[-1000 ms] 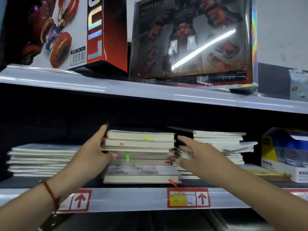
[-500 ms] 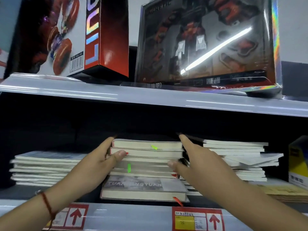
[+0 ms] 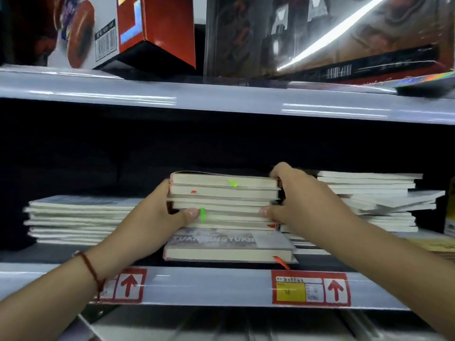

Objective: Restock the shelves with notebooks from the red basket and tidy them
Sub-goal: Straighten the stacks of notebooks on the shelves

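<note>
Middle stack of notebooks [image 3: 222,200] sits on the shelf [image 3: 209,286] near its front edge, between two other notebook piles. Left hand [image 3: 157,215] grips the stack's left end, thumb across the page edges. Right hand [image 3: 302,200] grips the right end, fingers curled over the top.

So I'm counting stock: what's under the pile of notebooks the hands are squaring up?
Under the pile, held between the left hand and right hand, lies one wider grey-covered book with a red ribbon, flat on the shelf. Anything further back is hidden.
</note>
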The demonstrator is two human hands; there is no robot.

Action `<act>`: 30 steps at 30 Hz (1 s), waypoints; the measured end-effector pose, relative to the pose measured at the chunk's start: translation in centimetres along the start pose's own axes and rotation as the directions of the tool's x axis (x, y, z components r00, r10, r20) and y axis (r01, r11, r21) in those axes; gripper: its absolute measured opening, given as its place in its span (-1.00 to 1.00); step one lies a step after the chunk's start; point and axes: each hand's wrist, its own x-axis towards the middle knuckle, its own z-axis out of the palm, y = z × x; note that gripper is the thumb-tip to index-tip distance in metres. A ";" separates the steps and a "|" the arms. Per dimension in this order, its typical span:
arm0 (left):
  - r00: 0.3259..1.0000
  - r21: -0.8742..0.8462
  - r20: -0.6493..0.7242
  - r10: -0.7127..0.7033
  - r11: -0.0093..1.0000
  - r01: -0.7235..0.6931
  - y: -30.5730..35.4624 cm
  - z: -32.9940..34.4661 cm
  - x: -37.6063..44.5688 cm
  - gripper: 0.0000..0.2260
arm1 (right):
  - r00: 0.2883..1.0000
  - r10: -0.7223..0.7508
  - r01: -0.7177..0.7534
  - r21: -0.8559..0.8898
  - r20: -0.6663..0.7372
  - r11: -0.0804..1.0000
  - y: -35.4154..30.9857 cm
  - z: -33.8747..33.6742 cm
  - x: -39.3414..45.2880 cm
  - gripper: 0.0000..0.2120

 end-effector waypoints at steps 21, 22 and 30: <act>0.983 0.630 0.115 0.143 0.755 -0.183 3.4 -1.9 -7.1 -0.12 | 0.963 -0.258 0.268 -0.139 0.083 0.953 0.6 0.5 -6.7 -0.33; 0.971 0.632 0.163 0.177 0.737 -0.241 3.2 -2.1 -6.4 -0.20 | 0.963 -0.245 0.259 -0.137 0.109 0.956 0.7 0.6 -6.4 -0.35; 0.937 0.660 0.267 0.225 0.666 -0.348 2.1 -2.9 -4.4 -0.37 | 0.960 -0.210 0.223 -0.054 0.187 0.973 1.3 1.1 -5.0 -0.54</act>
